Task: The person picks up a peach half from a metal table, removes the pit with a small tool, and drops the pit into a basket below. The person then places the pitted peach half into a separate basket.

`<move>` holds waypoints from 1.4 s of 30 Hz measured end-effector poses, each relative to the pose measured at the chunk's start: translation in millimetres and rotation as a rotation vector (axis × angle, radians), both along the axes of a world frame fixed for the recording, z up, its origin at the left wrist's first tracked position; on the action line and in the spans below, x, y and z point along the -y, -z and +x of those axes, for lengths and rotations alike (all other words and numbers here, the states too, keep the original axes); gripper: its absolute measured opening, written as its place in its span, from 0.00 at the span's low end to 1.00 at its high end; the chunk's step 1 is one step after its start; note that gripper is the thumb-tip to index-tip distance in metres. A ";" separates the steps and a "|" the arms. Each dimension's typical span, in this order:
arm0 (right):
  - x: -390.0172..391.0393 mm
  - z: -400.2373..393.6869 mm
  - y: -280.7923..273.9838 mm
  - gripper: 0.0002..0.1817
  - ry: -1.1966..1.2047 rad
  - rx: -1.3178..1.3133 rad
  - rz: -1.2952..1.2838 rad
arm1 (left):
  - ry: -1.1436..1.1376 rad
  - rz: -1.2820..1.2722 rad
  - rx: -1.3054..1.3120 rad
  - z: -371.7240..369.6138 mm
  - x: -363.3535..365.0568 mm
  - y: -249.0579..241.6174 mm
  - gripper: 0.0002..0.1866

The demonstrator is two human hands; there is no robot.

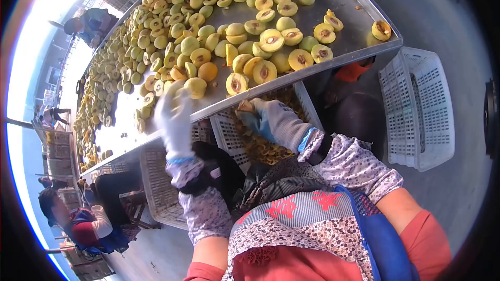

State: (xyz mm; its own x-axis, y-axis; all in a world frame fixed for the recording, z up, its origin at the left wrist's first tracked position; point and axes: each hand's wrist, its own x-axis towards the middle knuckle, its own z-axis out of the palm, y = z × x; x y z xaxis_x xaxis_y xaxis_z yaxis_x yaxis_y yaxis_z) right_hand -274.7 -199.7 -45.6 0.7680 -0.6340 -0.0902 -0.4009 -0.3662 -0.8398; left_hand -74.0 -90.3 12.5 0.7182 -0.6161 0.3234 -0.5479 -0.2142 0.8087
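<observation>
Halved yellow peaches (pixel 264 72), many with the pit side up, lie in a big heap on the metal table (pixel 364 26). My left hand (pixel 176 119), in a white glove, is smeared by motion at the table's near edge, beside the closest fruit. My right hand (pixel 276 124), in a grey knit glove, is below that edge, over a white crate (pixel 229 135) of brownish-yellow scraps (pixel 265 152). Its fingers are curled closed, with a small brownish bit at the tips that I cannot make out.
To the right stands a white plastic basket (pixel 416 109). Another white crate (pixel 164 187) is under the table at left. A person (pixel 86 218) sits at the lower left, and another person (pixel 91 25) is across the table.
</observation>
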 end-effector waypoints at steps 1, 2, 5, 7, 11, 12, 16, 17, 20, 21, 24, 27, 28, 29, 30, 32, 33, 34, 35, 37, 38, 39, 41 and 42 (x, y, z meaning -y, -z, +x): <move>3.7 -1.2 0.5 0.23 0.046 0.075 -0.008 | 0.061 0.155 -0.011 -18.1 21.5 -2.4 0.17; 7.0 -1.7 1.5 0.24 0.093 0.150 -0.014 | 0.028 0.293 0.250 -26.2 39.8 10.7 0.20; 19.8 5.8 29.5 0.25 0.178 0.411 0.233 | 0.260 0.438 0.401 -25.9 79.7 43.7 0.20; 20.9 1.9 13.3 0.25 0.237 0.348 0.078 | 0.223 0.493 0.332 -28.7 87.0 40.7 0.17; 18.8 7.3 6.2 0.24 0.276 0.420 0.065 | 0.272 0.372 0.183 -29.4 78.4 35.3 0.13; 17.4 9.1 3.0 0.23 0.262 0.439 0.055 | 0.294 0.167 -0.085 -29.9 73.8 32.7 0.14; 2.7 17.4 6.1 0.22 0.145 0.457 0.117 | 0.334 -0.238 -0.623 -33.1 54.6 16.1 0.24; 0.9 18.4 5.3 0.22 0.139 0.459 0.117 | 0.349 -0.338 -0.780 -33.7 51.5 13.9 0.28; 1.1 19.4 -3.2 0.21 0.106 0.404 0.083 | 0.374 -0.263 -0.236 -32.5 44.3 21.6 0.18; 3.7 19.9 -5.6 0.20 0.112 0.311 0.092 | 0.338 -0.086 0.460 -34.7 43.5 21.4 0.14; 2.0 24.2 4.4 0.20 0.115 0.278 0.089 | 0.311 -0.168 0.268 -45.1 43.6 29.5 0.12; -3.0 25.7 7.6 0.22 0.095 0.356 0.040 | 0.253 -0.254 0.185 -45.5 44.6 38.3 0.14; -4.3 25.4 5.8 0.22 0.079 0.370 0.009 | 0.230 -0.253 0.230 -46.3 44.5 37.0 0.15; -3.9 26.2 5.4 0.22 0.077 0.367 0.010 | 0.227 -0.253 0.227 -44.8 43.8 34.1 0.15; -3.0 27.3 5.4 0.21 0.051 0.333 0.057 | 0.257 -0.182 0.382 -41.8 42.9 30.4 0.13; -3.3 28.2 3.6 0.20 0.027 0.300 0.104 | 0.287 -0.108 0.535 -38.8 43.3 37.0 0.11; -4.7 28.4 1.3 0.21 0.009 0.277 0.172 | 0.309 -0.244 0.121 -40.3 46.0 44.5 0.10; -6.1 28.8 0.2 0.22 -0.010 0.255 0.240 | 0.321 -0.372 -0.296 -41.6 47.5 50.1 0.12; -7.5 29.7 1.7 0.22 -0.010 0.254 0.241 | 0.321 -0.372 -0.296 -41.4 46.8 53.6 0.12; -9.3 30.7 3.0 0.22 0.000 0.261 0.206 | 0.178 -0.573 -1.177 -52.4 49.9 29.7 0.16; -7.4 27.4 -1.6 0.22 0.001 0.259 0.205 | 0.178 -0.573 -1.178 -55.1 50.4 24.4 0.16; -3.7 21.6 -16.2 0.23 -0.013 0.151 0.108 | 0.166 -0.510 -1.120 -57.3 50.4 20.4 0.15; 0.0 17.4 -20.9 0.23 -0.027 0.041 0.012 | 0.154 -0.447 -1.063 -55.3 48.2 24.6 0.15; 1.3 18.0 -13.9 0.23 -0.041 0.081 -0.001 | 0.229 -0.437 -0.970 -49.0 45.1 34.7 0.15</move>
State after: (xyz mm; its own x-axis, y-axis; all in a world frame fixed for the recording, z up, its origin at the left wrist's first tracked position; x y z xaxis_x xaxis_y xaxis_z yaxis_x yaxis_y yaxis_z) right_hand -256.7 -201.0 -31.7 0.7980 -0.6021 -0.0262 -0.3163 -0.3814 -0.8686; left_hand -123.0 -135.4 -22.2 0.6683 -0.7377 -0.0961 0.3750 0.2225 0.8999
